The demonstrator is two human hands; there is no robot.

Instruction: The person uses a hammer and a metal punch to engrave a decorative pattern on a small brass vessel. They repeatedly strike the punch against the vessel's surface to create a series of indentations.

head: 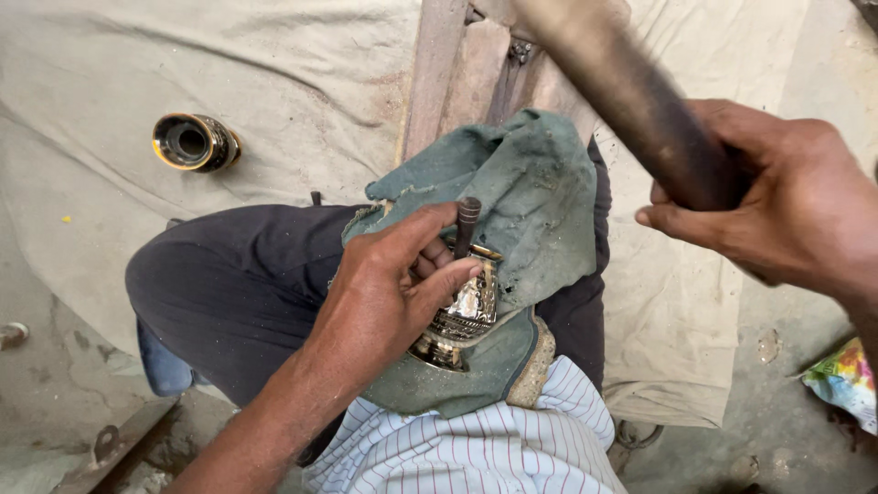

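My left hand holds a thin dark metal punch upright against an engraved brass vessel. The vessel lies on a worn green cloth pad over my lap. Fingers and thumb pinch the punch just above the vessel's rim. My right hand is raised at the right, gripping a thick dark handle that is motion-blurred and runs up toward the top edge. Its head is out of view.
A second dark vessel with a gold rim lies on its side on the beige canvas sheet at the upper left. A wooden plank runs ahead of my knees. A colourful wrapper lies at the right on the concrete floor.
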